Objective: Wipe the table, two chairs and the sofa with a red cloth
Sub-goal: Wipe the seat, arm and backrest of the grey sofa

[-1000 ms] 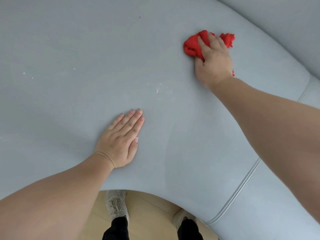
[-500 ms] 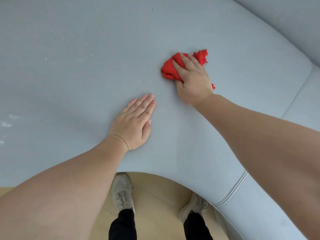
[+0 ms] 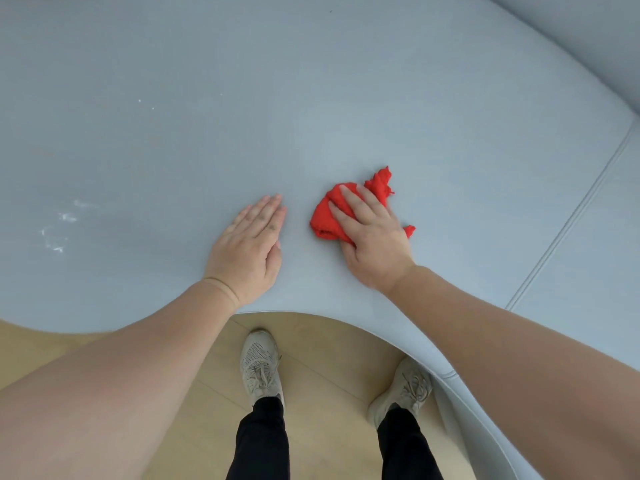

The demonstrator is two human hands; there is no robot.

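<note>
The pale blue-grey sofa seat (image 3: 311,98) fills most of the head view. A crumpled red cloth (image 3: 327,216) lies on it near the front edge, pressed down under my right hand (image 3: 372,244), whose fingers and palm cover its right half. My left hand (image 3: 247,251) rests flat on the seat just left of the cloth, fingers together, holding nothing. A small gap of bare seat separates the two hands.
White smudges (image 3: 59,230) mark the seat at far left, with small specks (image 3: 145,103) farther back. A piped seam (image 3: 568,230) divides off a second cushion at right. The backrest (image 3: 588,36) rises at top right. My two feet (image 3: 259,368) stand on the wooden floor (image 3: 329,358) below the seat's curved front edge.
My right hand has dragged the red cloth toward me and to the left, from the back of the seat to near its front edge. My left hand has stayed flat on the seat.
</note>
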